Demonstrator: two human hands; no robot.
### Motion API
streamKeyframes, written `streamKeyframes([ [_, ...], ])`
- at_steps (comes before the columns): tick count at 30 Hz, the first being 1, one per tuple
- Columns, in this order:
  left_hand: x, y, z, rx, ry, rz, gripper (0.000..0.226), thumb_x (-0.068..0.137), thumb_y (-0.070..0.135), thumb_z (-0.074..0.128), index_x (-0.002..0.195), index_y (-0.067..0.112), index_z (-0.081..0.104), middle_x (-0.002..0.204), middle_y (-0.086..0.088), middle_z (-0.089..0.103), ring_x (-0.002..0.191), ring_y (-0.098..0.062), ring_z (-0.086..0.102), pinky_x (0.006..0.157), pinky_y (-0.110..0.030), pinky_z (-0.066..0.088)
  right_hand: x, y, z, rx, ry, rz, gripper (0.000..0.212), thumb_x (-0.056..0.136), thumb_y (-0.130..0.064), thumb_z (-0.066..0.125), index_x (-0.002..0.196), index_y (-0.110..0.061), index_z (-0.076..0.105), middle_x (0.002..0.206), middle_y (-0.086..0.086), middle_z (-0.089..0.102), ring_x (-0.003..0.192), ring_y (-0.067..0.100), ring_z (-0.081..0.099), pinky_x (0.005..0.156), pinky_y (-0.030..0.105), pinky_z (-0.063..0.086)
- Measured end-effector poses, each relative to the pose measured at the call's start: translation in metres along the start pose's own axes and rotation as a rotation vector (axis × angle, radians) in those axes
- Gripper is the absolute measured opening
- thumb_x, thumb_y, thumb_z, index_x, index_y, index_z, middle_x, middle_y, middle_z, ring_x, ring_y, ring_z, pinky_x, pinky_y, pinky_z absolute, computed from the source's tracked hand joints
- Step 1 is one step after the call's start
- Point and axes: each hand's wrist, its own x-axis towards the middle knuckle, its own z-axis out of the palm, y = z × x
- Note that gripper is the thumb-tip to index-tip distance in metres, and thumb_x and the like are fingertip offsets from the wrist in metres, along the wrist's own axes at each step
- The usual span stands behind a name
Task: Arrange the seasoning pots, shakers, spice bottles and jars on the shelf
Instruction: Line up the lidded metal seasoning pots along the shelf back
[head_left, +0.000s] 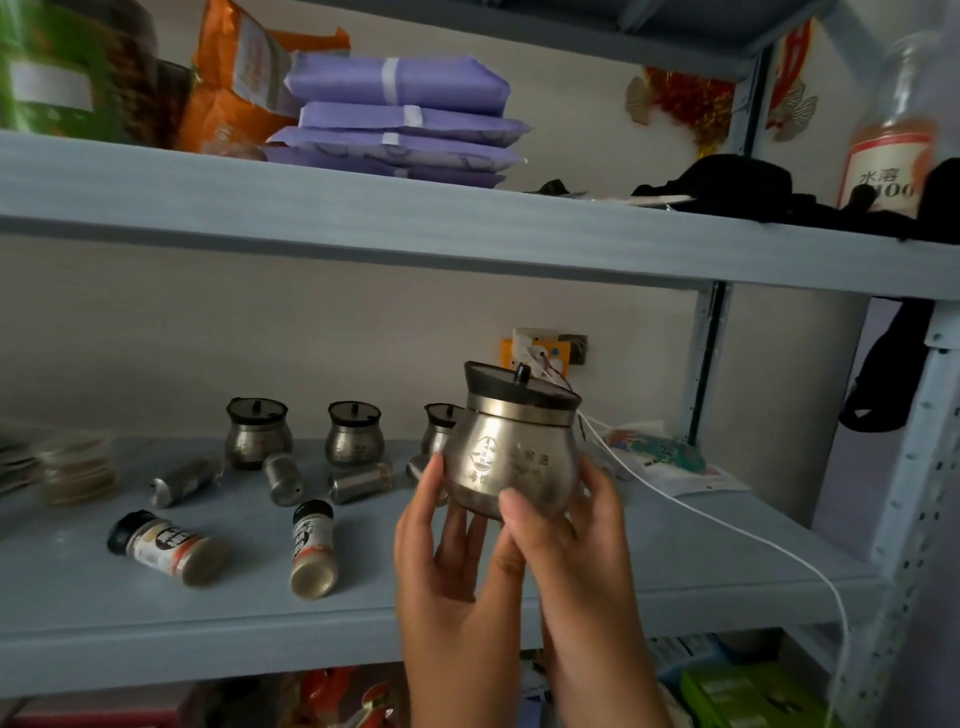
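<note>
**Me:** My grip is clamped on the steel seasoning pot (511, 457), both hands at once. My left hand (441, 551) has its thumb on the pot's left side and its fingers under the base. My right hand (576, 545) lays its thumb across the lower front and wraps its fingers round the right side.

**You:** Where's the pot relative to the shelf?

**Me:** Held up off it and upright, in front of the middle shelf (701, 577), with its black lid (519, 387) on. It sits above my palms, so only its lower part is covered.

**You:** And the others?

**Me:** At the back stand a left pot (258, 434) and a middle pot (355, 434), and a third pot (440, 427) partly hidden behind the one I hold. Just in front of them a long shaker (184, 480), a short shaker (283, 478) and another shaker (361, 483) lie on their sides. Nearer the front edge, well left of my hands, a left spice bottle (163, 545) and a right spice bottle (313, 548) lie tipped over.
</note>
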Motion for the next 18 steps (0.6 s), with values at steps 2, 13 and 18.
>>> streamKeyframes([
  [2, 0.012, -0.011, 0.002, 0.049, -0.076, -0.011, 0.068, 0.059, 0.012, 0.074, 0.115, 0.046, 0.056, 0.133, -0.001, 0.055, 0.116, -0.012, 0.061, 0.095, -0.041, 0.052, 0.014, 0.000, -0.008, -0.034, 0.022, -0.017, 0.067, 0.054, -0.025, 0.082, 0.114, -0.031, 0.053, 0.110, -0.002, 0.066, 0.088, 0.002, 0.068, 0.063, 0.012, 0.052],
  [13, 0.104, -0.047, 0.038, 0.557, -0.459, -0.179, 0.028, 0.095, 0.014, 0.045, 0.110, 0.033, 0.059, 0.105, 0.008, 0.064, 0.097, -0.005, 0.059, 0.092, -0.026, 0.046, 0.130, 0.018, -0.067, -0.373, 0.110, 0.035, 0.041, 0.065, -0.021, 0.083, 0.096, -0.030, 0.058, 0.091, -0.008, 0.069, 0.080, 0.005, 0.067, 0.066, 0.023, 0.055],
  [18, 0.156, -0.078, 0.065, 0.646, -0.385, -0.303, 0.033, 0.097, 0.019, 0.043, 0.070, 0.029, 0.060, 0.091, -0.007, 0.060, 0.088, -0.020, 0.055, 0.092, -0.039, 0.049, 0.185, 0.039, -0.082, -0.441, 0.140, 0.096, 0.057, 0.065, -0.028, 0.083, 0.111, -0.026, 0.050, 0.095, -0.009, 0.064, 0.086, 0.005, 0.062, 0.079, 0.026, 0.052],
])
